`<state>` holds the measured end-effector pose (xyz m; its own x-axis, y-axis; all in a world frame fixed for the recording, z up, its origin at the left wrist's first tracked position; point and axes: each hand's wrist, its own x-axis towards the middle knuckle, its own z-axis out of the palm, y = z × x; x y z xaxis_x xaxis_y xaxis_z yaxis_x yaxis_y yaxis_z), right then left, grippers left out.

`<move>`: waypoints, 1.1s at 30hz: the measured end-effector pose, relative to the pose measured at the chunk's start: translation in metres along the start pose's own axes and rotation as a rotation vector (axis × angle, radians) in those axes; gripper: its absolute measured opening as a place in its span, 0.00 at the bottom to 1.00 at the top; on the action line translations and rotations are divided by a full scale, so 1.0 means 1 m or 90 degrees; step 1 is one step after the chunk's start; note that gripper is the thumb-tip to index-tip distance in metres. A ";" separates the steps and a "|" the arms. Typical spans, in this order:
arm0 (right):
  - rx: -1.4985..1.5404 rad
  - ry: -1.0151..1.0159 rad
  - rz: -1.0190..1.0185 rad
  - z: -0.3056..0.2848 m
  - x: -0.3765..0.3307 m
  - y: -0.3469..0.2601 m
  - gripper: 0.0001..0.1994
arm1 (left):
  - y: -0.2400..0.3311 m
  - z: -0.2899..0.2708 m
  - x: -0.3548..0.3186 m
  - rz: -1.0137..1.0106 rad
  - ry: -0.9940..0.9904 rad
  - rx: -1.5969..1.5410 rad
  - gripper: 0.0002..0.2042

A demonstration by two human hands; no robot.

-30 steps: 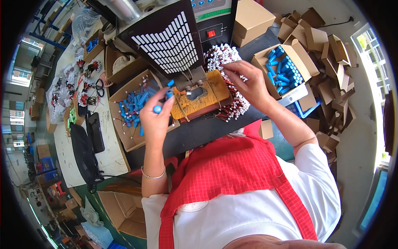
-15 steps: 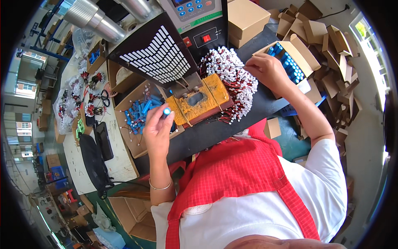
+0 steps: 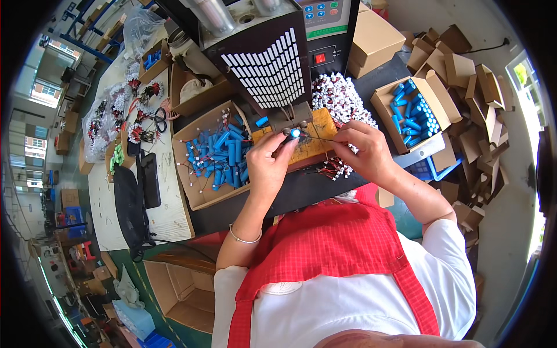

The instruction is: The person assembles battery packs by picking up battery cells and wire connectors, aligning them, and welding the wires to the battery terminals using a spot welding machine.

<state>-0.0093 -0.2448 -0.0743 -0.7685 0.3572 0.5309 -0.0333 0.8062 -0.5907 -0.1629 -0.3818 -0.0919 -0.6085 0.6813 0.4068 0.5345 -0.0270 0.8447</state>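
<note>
Centrally, a small blue cylindrical battery cell (image 3: 295, 133) is pinched end-on between the fingertips of the left hand (image 3: 268, 165), held up against the metal tips of the welding machine (image 3: 264, 55) above an orange-brown wooden block (image 3: 310, 142). A thin wire (image 3: 319, 138) is gripped by the closed fingers of the right hand (image 3: 362, 152) and is stretched toward the cell's end; whether it touches the cell cannot be told. Under and behind the right hand, a heap of red-and-white wired connectors (image 3: 339, 101) is spread over the dark desk (image 3: 301, 191). To the left of the left hand, an open cardboard box (image 3: 200, 197) is filled with blue cells with leads attached. Toward the right edge of the desk, a second cardboard box (image 3: 386, 107) is packed with bare blue cells (image 3: 415, 116) standing in rows. At the far left, bundles of red and black wires (image 3: 136, 113) lie on a paler part of the desk beside a black strap-like object (image 3: 130, 203). Beyond the right edge, many small folded cartons (image 3: 464, 69) are piled on the floor.
</note>
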 end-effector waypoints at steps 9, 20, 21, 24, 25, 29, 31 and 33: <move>0.031 -0.080 0.078 0.004 0.013 0.002 0.05 | -0.002 0.003 0.005 0.013 0.004 0.013 0.07; 0.150 -0.111 0.187 0.000 0.010 -0.001 0.06 | -0.001 0.000 0.001 -0.022 -0.010 0.069 0.07; 0.174 -0.115 0.202 0.000 0.008 -0.002 0.06 | -0.003 0.000 0.000 -0.009 0.007 0.052 0.07; 0.225 -0.149 0.270 -0.002 0.012 -0.003 0.06 | -0.005 -0.002 0.001 0.014 -0.005 0.066 0.08; 0.252 -0.182 0.329 -0.003 0.013 -0.004 0.07 | -0.004 -0.002 0.002 0.016 -0.006 0.067 0.08; 0.323 -0.188 0.392 -0.002 0.013 -0.001 0.08 | -0.005 -0.002 0.002 -0.021 -0.045 0.088 0.12; 0.306 -0.208 0.385 -0.002 0.013 0.002 0.08 | -0.006 -0.002 0.002 -0.016 -0.041 0.079 0.13; 0.308 -0.207 0.384 -0.002 0.014 0.002 0.08 | -0.007 -0.002 0.002 -0.022 -0.042 0.070 0.13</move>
<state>-0.0189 -0.2377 -0.0671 -0.8861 0.4482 -0.1179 0.2289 0.2021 -0.9522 -0.1692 -0.3815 -0.0962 -0.5901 0.7267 0.3517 0.5772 0.0752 0.8132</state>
